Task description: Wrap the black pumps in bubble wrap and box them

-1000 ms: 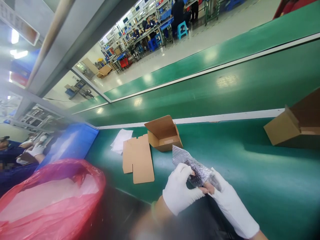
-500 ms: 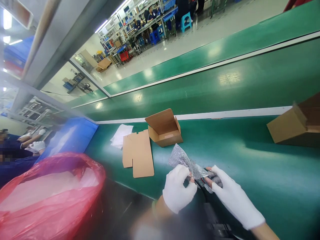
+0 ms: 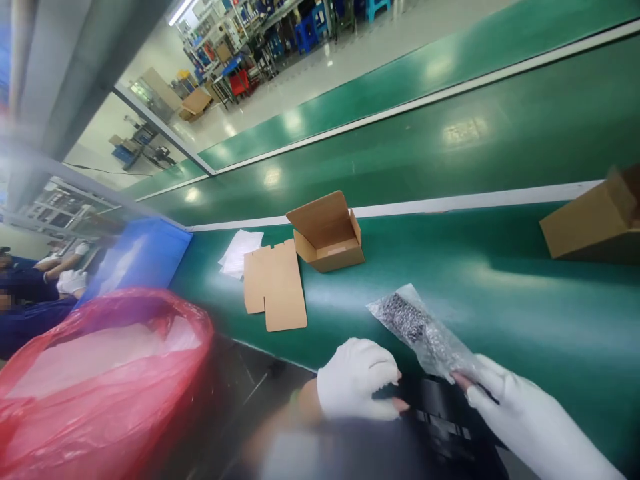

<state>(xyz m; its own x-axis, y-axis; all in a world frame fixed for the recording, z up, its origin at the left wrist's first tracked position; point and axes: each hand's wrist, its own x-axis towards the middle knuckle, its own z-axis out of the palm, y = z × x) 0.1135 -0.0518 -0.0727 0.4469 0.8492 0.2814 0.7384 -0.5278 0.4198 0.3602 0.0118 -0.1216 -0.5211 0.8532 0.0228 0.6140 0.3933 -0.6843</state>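
My right hand [image 3: 520, 407], in a white glove with bare fingertips, pinches the near end of a clear bubble-wrap bag [image 3: 425, 330]. Something dark shows inside the bag; its kind is hard to make out. The bag stretches away to the upper left over the green work surface. My left hand [image 3: 357, 380], gloved the same way, is apart from the bag. Its thumb and fingers are spread, with nothing visible between them. Just right of it lies a blurred black object [image 3: 440, 410] at the bench's near side.
An open cardboard box [image 3: 337, 257] stands beyond my hands, beside a flat cardboard piece [image 3: 280, 287] and white sheets [image 3: 241, 253]. Another box [image 3: 585, 230] is at far right. A red plastic bag [image 3: 100, 380] and a blue panel [image 3: 135, 260] are left, near a co-worker.
My left hand has let go of the bubble-wrap bag and moved slightly down. My right hand has moved right and down with the bag, which now lies extended. The view has tilted downward.
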